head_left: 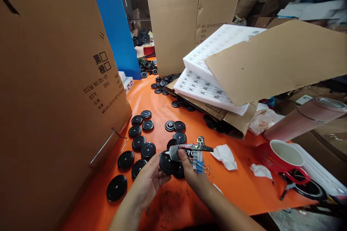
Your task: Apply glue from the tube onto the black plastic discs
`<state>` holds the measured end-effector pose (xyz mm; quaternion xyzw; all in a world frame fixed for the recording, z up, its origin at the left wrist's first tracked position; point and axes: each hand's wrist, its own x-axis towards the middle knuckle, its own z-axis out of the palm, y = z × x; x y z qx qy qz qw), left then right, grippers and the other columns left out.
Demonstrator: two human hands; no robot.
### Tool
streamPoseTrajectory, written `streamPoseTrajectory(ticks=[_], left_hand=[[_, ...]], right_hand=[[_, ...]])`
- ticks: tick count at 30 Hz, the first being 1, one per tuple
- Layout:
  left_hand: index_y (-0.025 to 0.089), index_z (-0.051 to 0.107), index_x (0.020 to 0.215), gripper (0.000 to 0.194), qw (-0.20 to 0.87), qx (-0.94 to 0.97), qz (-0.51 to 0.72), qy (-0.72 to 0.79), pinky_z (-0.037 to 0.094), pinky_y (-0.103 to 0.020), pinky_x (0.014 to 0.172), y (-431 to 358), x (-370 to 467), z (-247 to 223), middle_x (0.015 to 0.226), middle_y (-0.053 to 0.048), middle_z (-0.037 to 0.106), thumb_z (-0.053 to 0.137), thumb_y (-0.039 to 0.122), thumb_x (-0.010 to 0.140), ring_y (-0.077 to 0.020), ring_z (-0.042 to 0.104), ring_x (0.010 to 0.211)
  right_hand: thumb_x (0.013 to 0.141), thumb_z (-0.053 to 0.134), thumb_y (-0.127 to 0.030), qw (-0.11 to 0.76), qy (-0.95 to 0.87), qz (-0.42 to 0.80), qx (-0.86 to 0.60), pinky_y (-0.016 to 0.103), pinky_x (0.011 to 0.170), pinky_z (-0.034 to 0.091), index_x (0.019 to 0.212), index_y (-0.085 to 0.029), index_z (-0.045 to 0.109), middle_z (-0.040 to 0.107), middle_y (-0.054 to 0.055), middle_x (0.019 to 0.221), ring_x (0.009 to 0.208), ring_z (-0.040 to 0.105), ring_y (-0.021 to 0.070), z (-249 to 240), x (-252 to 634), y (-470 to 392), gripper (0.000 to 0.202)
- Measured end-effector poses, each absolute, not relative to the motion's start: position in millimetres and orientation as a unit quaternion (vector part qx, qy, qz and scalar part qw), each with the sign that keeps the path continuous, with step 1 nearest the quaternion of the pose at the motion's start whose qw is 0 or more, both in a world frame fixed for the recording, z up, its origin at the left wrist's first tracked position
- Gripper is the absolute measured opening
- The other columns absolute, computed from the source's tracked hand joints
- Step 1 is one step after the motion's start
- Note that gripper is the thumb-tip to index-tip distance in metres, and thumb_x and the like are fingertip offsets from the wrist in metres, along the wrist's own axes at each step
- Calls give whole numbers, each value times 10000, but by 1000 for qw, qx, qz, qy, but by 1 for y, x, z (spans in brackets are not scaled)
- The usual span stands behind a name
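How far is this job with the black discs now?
It looks partway. Done, perhaps: the left discs, spread out, most with a pale spot at the centre. In hand: the left hand holds one disc, and the right hand holds a tube, its nozzle at that disc. Left, probably: the piled discs farther back. For the discs just beyond the hands, I cannot tell.
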<state>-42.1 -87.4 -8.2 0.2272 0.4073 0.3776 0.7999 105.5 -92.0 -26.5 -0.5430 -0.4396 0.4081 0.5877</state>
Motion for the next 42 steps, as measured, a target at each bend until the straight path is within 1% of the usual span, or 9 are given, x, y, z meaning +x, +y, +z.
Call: streamPoseTrajectory(ticks=[2,5,10,16,22,29,34,39,42], left_hand=[[192,595,1100,310,805,246,365,398,502,-221,657,-88,-44,-8,977,-56,651,587,314,815,-108,602,740],[183,592,1106,337,811,248,372,378,501,-232,739,-89,-44,-7,1061,-70,636,638,239,777,-125,608,833],[229,597,1080,300,798,199,402,402,502,-249,754,-90,-40,-7,1002,-35,649,595,348,804,-116,606,806],[194,602,1084,345,784,250,392,411,499,-236,721,-91,-40,-10,1022,-73,638,645,329,769,-124,605,801],[242,596,1092,421,731,287,408,466,503,-257,683,-91,-43,-12,1080,-54,601,712,308,692,-125,602,775],[226,605,1104,509,679,330,430,495,506,-296,726,-89,-47,-12,1117,-94,605,752,301,622,-204,606,902],[209,593,1126,533,651,342,453,504,505,-310,760,-86,-47,-14,1153,-104,593,744,292,622,-215,610,917],[193,590,1128,518,652,340,457,500,501,-323,809,-78,-50,-25,1124,-104,614,727,275,636,-224,605,968],[177,555,1176,495,648,383,426,502,508,-351,810,-62,-55,-33,1147,-124,613,640,348,720,-231,616,965]], right_hand=[[788,579,-441,600,-435,393,-545,380,858,471,902,-190,629,679,78,938,887,625,229,-28,106,-91,280],[776,588,-451,604,-409,404,-552,381,861,474,925,-193,614,673,77,964,903,623,229,-29,105,-90,298],[783,574,-457,594,-391,441,-547,382,861,479,915,-203,617,684,70,943,899,630,229,-29,103,-90,289],[781,567,-466,590,-416,397,-567,392,878,457,943,-195,623,677,76,966,919,616,235,-35,109,-87,321],[811,549,-426,567,-485,333,-577,351,798,457,807,-199,642,670,54,802,767,610,208,-33,117,-85,245],[826,529,-388,525,-553,288,-580,339,725,432,712,-222,653,654,47,723,702,586,209,-29,125,-87,237],[802,559,-409,507,-563,244,-605,359,796,418,793,-224,663,670,60,818,818,592,237,-29,130,-88,213],[797,550,-449,471,-549,353,-593,341,775,453,749,-213,656,683,39,739,759,628,226,-30,130,-86,263],[771,569,-475,508,-478,399,-595,333,764,477,789,-199,673,705,47,814,810,647,234,-33,130,-82,296]])
